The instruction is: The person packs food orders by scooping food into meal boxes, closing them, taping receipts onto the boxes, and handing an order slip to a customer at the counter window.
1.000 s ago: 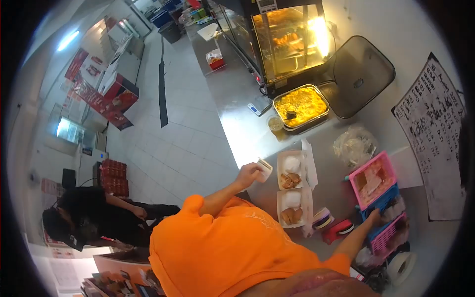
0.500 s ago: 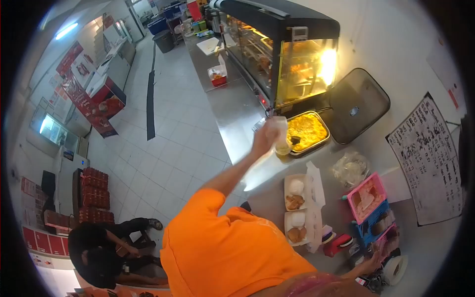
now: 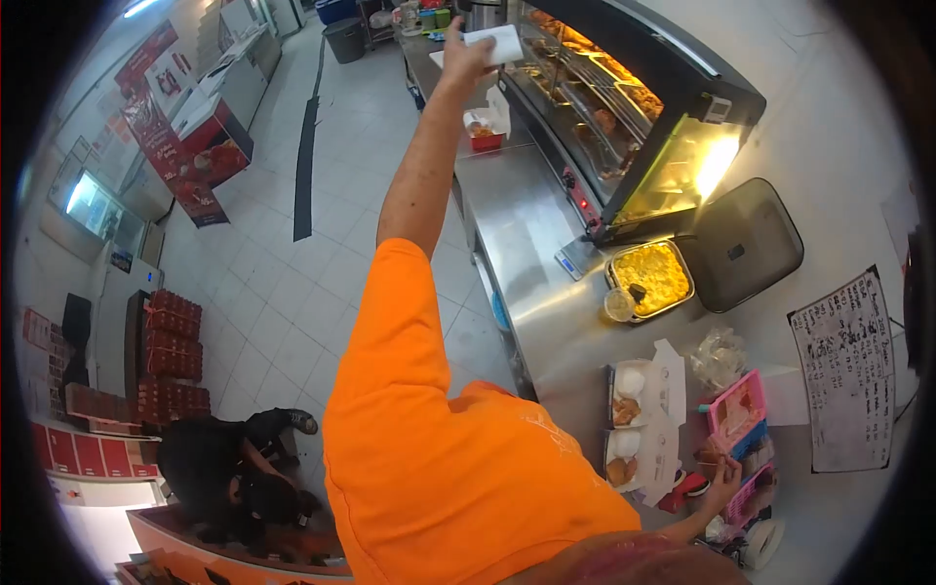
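My left hand reaches far along the counter, beside the glass food warmer. It is closed around a pale, cup-like thing whose exact kind is unclear. Low on the right, my right hand is beside a pink basket, its fingers drawn together; whatever they pinch is too small to make out. Between the hands stands a metal tray of yellow food with a dark-ended utensil, and a small clear cup by its corner. Two open takeaway boxes hold white mounds and brown fried pieces.
The lit food warmer takes up the back of the steel counter. A small scale, a dark lid, a plastic bag and a red-and-white food box stand around. A person in black is low at left.
My left hand has moved from beside the yellow food to the far end of the warmer, still carrying the pale thing. My right hand has shifted along the baskets. The view has turned.
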Available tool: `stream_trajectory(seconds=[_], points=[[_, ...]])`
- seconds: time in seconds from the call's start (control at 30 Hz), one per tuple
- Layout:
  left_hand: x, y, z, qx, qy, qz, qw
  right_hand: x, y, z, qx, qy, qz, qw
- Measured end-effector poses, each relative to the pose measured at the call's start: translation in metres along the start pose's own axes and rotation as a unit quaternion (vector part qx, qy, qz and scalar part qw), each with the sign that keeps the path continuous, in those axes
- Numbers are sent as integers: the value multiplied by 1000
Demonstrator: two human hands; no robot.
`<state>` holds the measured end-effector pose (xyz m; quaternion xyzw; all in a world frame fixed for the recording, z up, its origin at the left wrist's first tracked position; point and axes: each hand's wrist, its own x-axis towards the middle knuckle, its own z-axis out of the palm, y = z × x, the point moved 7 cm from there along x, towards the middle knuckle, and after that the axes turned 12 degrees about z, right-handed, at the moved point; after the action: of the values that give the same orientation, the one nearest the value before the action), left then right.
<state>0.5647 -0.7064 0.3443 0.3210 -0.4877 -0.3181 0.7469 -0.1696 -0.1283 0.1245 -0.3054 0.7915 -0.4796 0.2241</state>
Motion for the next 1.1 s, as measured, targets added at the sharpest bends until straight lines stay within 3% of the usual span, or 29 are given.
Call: stream_trajectory(seconds=[0.07,0.1,0.13,0.17,0.2,0.27,0.33,0.43,0.47,0.5,0.53,0.57,0.6,0.63,0.7,0.73,0.8,0.9,1.0,1.1], points=[[-25,4,-2,60,-80,30,994,3,2,14,6,-13,4,1000],[-50,-3,1,21,-79,50,995,6,4,22,-8,-22,-12,1000],[-73,-13,4,67,-167,34,983,8,8,28,-21,-30,-27,999],[-111,-17,9,59,-183,18,981,8,8,35,-36,-39,-42,998],[-142,-33,5,147,-229,-15,962,7,7,43,-16,-50,-6,999],[-213,-105,-3,71,-291,-172,939,-1,5,58,25,-68,70,995],[-277,-137,-16,108,-336,-95,931,22,10,62,-60,-85,3,995],[-354,-198,-66,75,-164,-196,964,7,-6,65,-193,-44,-21,980],[-367,-207,-84,161,-131,-194,959,5,5,68,-90,-37,24,995],[-379,-216,-101,244,-96,-199,944,-17,-31,91,-6,-107,54,993],[-381,-219,-108,244,-98,-194,945,-7,-6,84,-36,-66,50,996],[-374,-207,-117,200,-119,-183,955,-4,0,93,11,-93,72,993],[-371,-195,-121,151,-134,-192,960,-13,-13,88,-107,-62,54,991],[-364,-182,-126,109,-143,-201,963,-12,12,80,-49,-42,83,995],[-336,-170,-125,113,-120,-223,961,-23,-3,84,-140,-37,19,989],[-328,-174,-131,105,-107,-279,949,-29,6,86,-104,-51,64,991],[-317,-144,-107,94,-48,-260,960,-39,24,81,-77,-48,113,989],[-322,-144,-95,101,-52,-268,957,-44,59,83,-114,2,123,986],[-347,-155,-71,74,-42,-298,951,-48,83,88,-262,30,93,960],[-366,-166,-56,63,-41,-308,949,-42,149,98,-363,-18,159,918]])
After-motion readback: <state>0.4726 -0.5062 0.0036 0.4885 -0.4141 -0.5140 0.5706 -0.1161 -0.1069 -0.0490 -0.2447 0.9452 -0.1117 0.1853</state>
